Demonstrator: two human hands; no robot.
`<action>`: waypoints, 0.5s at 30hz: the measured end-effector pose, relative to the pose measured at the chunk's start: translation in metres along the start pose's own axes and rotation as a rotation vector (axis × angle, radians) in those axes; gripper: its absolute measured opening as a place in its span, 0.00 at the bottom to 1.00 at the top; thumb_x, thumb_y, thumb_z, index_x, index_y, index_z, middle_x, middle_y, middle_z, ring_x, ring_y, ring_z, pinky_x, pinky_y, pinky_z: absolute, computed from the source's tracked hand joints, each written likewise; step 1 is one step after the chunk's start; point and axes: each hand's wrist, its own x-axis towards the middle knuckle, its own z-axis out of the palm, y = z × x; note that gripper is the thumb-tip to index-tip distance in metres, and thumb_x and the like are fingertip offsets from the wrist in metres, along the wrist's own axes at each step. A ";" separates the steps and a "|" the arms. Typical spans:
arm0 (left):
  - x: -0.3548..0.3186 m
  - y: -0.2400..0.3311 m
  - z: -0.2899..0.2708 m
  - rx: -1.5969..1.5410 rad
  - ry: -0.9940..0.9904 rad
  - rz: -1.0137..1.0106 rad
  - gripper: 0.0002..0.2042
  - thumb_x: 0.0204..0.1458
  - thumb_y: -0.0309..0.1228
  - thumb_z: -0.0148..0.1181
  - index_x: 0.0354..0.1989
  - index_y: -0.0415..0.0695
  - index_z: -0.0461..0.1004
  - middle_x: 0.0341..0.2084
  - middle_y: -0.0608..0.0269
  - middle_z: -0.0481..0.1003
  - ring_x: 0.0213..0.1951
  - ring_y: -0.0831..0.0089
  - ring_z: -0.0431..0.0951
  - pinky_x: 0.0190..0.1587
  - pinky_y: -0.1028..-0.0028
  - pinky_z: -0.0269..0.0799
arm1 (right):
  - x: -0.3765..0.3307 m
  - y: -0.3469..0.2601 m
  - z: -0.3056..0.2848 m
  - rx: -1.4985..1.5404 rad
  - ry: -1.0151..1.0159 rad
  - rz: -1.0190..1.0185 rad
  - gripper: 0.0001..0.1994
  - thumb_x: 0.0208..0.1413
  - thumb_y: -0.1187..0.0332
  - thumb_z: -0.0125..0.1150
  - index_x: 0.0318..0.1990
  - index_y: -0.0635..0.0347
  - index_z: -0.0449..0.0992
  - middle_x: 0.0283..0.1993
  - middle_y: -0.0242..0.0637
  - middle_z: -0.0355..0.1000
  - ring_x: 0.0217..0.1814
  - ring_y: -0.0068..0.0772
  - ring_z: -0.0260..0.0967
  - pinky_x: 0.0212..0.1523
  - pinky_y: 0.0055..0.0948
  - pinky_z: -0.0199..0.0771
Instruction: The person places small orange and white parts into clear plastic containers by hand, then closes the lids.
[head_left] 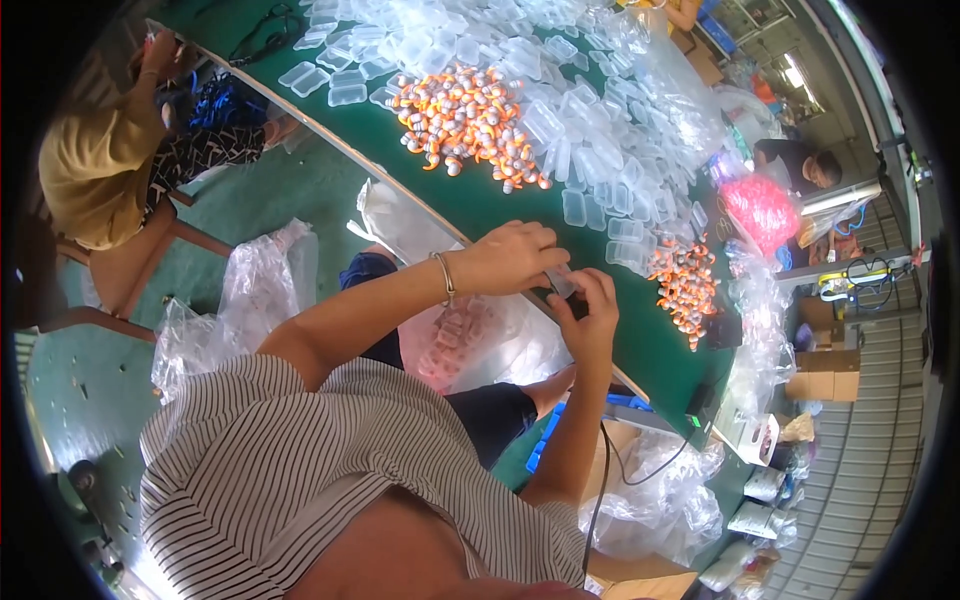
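The left hand [512, 257] and right hand [594, 317] both grip a clear box [563, 283], which sits between their fingertips, above the near edge of the table [640, 345].

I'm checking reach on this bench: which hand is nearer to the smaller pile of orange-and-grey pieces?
Right. The right hand is to the left of the smaller pile, apart from it; the left hand is farther left.
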 end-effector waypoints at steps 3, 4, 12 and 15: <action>0.004 0.005 0.004 0.066 0.031 -0.011 0.13 0.50 0.38 0.63 0.41 0.45 0.74 0.33 0.60 0.71 0.39 0.59 0.75 0.44 0.63 0.70 | -0.001 -0.001 0.006 -0.070 0.039 0.008 0.14 0.47 0.78 0.67 0.43 0.62 0.77 0.41 0.43 0.71 0.37 0.38 0.72 0.35 0.31 0.73; 0.002 0.005 0.007 0.069 0.034 -0.008 0.13 0.50 0.38 0.63 0.41 0.45 0.74 0.33 0.60 0.71 0.39 0.59 0.75 0.44 0.63 0.70 | -0.001 0.000 0.007 -0.080 0.081 0.045 0.13 0.47 0.78 0.66 0.43 0.62 0.77 0.39 0.43 0.71 0.37 0.41 0.72 0.35 0.35 0.73; -0.020 0.004 -0.008 -0.224 0.153 -0.153 0.11 0.54 0.40 0.60 0.29 0.45 0.75 0.24 0.61 0.70 0.30 0.58 0.75 0.35 0.62 0.68 | 0.018 -0.004 0.006 0.135 -0.203 0.148 0.08 0.55 0.73 0.61 0.41 0.65 0.77 0.35 0.39 0.72 0.34 0.29 0.69 0.34 0.26 0.69; -0.032 0.017 -0.007 0.025 0.073 -0.059 0.11 0.51 0.41 0.62 0.28 0.47 0.76 0.24 0.63 0.70 0.31 0.62 0.75 0.34 0.62 0.66 | 0.048 0.027 0.014 -0.116 -0.070 0.025 0.14 0.59 0.62 0.57 0.47 0.62 0.75 0.50 0.46 0.72 0.53 0.47 0.67 0.55 0.42 0.65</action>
